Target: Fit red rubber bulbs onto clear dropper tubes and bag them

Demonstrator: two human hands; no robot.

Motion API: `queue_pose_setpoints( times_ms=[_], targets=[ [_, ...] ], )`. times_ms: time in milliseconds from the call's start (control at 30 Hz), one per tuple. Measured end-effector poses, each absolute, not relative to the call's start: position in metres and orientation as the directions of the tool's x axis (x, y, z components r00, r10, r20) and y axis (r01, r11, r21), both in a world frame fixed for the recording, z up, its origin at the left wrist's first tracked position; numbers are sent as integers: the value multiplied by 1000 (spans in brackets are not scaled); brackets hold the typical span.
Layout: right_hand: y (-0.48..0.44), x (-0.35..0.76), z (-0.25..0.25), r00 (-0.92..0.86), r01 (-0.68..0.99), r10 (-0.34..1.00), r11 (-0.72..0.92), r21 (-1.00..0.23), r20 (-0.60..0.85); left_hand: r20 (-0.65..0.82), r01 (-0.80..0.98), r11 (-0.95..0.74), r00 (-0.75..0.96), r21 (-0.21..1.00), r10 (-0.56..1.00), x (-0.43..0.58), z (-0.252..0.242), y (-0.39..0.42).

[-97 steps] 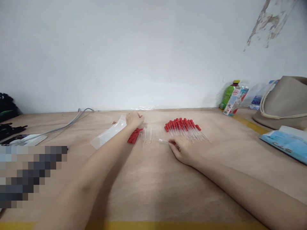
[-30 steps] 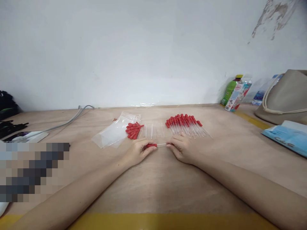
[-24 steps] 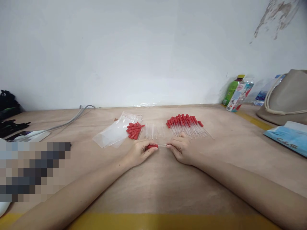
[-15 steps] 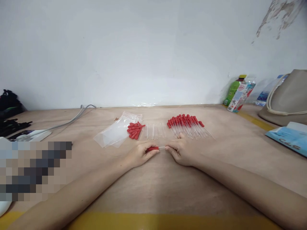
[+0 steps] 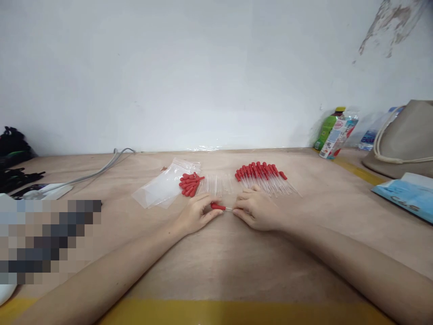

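My right hand (image 5: 259, 208) pinches the thin glass tube (image 5: 229, 209) of a dropper near the middle of the table. The dropper's red rubber bulb (image 5: 218, 206) points left, between the thumb and fingers of my left hand (image 5: 199, 211). The left fingers are parted around the bulb; whether they still touch it is hard to see. Beyond my left hand lie a heap of loose red bulbs (image 5: 190, 184) and a row of bare glass tubes (image 5: 218, 184). Behind my right hand, several assembled droppers (image 5: 262, 174) lie side by side, bulbs away from me.
Clear zip bags (image 5: 158, 187) lie left of the bulbs. A grey cable (image 5: 98, 171) runs along the left. At the right stand drink bottles (image 5: 333, 135), a beige bag (image 5: 402, 140) and a blue packet (image 5: 406, 194). Yellow tape (image 5: 216, 312) marks the front edge.
My left fingers have loosened from the dropper's bulb, so more of it shows. My right hand has stayed on the glass tube, its fingers lying a little flatter.
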State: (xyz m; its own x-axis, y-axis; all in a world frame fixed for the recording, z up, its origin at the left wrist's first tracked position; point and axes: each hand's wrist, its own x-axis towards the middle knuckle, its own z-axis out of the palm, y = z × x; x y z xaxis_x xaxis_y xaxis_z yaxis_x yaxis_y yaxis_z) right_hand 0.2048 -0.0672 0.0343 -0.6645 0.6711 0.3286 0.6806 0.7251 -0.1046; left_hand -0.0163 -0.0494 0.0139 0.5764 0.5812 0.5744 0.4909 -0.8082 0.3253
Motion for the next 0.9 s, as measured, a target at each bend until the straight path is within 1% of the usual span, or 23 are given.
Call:
queue_pose_setpoints(
  times_ms=[33,100,200,267,333,400,567,667,800,900],
  targets=[
    [-65,208,35,-648,694,691,709,-124,322,604,516,-806,554,291,573,-18,15,-49],
    [-58,216,37,-555,747,773,626,-225,308,647,576,-782,507,238,570,-21,15,-47],
    [-38,226,37,-270,830,922,370,-418,279,644,619,-758,497,207,582,-24,14,-45],
    [-23,227,37,-58,858,960,188,-477,275,615,621,-756,517,208,595,-24,13,-44],
    [-10,221,36,57,882,957,85,-464,284,589,627,-748,526,218,613,-23,12,-44],
    [0,211,34,85,911,951,47,-410,297,578,636,-738,522,226,627,-23,12,-44],
    [10,186,27,55,960,946,38,-277,321,558,653,-721,517,233,649,-23,13,-45],
    [11,179,25,43,976,952,25,-217,303,552,660,-714,515,233,656,-23,13,-44],
    [11,179,25,36,985,964,11,-175,265,573,688,-684,468,241,673,-23,13,-44],
    [9,180,26,28,984,956,25,-174,293,626,737,-626,368,254,687,-24,15,-43]
  ],
)
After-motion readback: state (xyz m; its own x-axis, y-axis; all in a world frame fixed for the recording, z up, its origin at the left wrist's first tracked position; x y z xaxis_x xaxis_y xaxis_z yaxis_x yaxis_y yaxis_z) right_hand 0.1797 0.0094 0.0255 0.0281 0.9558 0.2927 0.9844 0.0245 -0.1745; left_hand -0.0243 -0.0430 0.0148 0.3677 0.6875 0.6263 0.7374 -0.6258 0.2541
